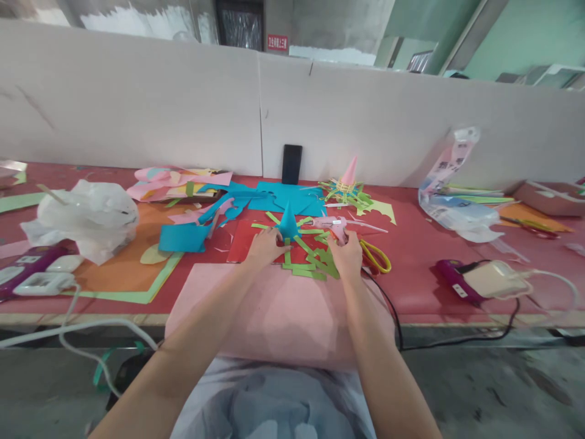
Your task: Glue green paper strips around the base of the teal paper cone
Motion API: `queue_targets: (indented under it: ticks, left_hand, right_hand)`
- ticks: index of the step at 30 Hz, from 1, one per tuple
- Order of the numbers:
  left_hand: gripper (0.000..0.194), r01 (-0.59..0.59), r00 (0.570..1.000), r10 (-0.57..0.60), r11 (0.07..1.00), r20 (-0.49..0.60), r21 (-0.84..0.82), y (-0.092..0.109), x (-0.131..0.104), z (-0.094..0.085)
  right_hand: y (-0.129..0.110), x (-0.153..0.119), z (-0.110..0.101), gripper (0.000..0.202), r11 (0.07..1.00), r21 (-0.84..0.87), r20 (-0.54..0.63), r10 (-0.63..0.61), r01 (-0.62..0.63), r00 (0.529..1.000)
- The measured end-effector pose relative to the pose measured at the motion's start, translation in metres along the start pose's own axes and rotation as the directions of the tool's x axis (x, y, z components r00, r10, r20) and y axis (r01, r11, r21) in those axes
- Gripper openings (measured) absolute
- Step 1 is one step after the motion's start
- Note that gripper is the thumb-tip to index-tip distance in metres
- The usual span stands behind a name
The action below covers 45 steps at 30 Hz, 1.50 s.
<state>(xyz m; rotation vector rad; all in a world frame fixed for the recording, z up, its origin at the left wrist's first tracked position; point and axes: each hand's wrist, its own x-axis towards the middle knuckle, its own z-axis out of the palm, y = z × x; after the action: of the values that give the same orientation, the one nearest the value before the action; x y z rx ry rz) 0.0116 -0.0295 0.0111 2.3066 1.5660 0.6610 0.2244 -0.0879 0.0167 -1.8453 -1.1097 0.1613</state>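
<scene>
A blue paper cone [288, 223] stands upright, light green paper strips [313, 231] fanning out around its base. My left hand [266, 246] is at the cone's lower left, thumb and fingers closed at its base; the exact contact is hard to make out. In my right hand [346, 255] is a pink hot glue gun [337, 227], its nozzle pointing left toward the cone and a clear glue stick trailing out to the right. More green paper pieces [311, 268] lie between my hands. Yellow-handled scissors [376, 256] rest just right of my right hand.
Behind stand a pink cone [350, 172] with green strips and a black phone [291, 163] leaning on the white partition [365, 116]. Paper scraps and a plastic bag [89, 213] lie left. Purple power strips [459, 281] sit on both sides; a black cable [388, 299] hangs over the front edge.
</scene>
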Motion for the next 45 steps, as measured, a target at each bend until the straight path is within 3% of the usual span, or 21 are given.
queue_targets:
  ticks: [8, 16, 32, 45]
  left_hand:
    - [0.029, 0.005, 0.999, -0.003, 0.999, 0.034, -0.044, -0.001, -0.002, -0.004]
    - [0.034, 0.0, 0.999, 0.002, 0.999, 0.034, -0.053, -0.006, 0.002, 0.001]
    - [0.037, -0.053, 0.998, 0.054, 0.997, 0.028, -0.063, -0.012, 0.003, 0.002]
    - [0.028, -0.04, 0.998, 0.045, 0.991, 0.04, -0.127, -0.014, 0.004, 0.003]
  right_hand:
    - [0.006, 0.002, 0.005, 0.044, 0.994, -0.079, 0.006, -0.069, 0.069, 0.998]
    - [0.007, -0.004, 0.02, 0.035, 0.94, -0.188, 0.078, -0.275, 0.285, 0.958]
    - [0.01, -0.003, 0.026, 0.034, 0.887, -0.306, 0.152, -0.313, 0.346, 0.937]
    - [0.015, -0.002, 0.029, 0.034, 0.888, -0.296, 0.134, -0.326, 0.351, 0.936]
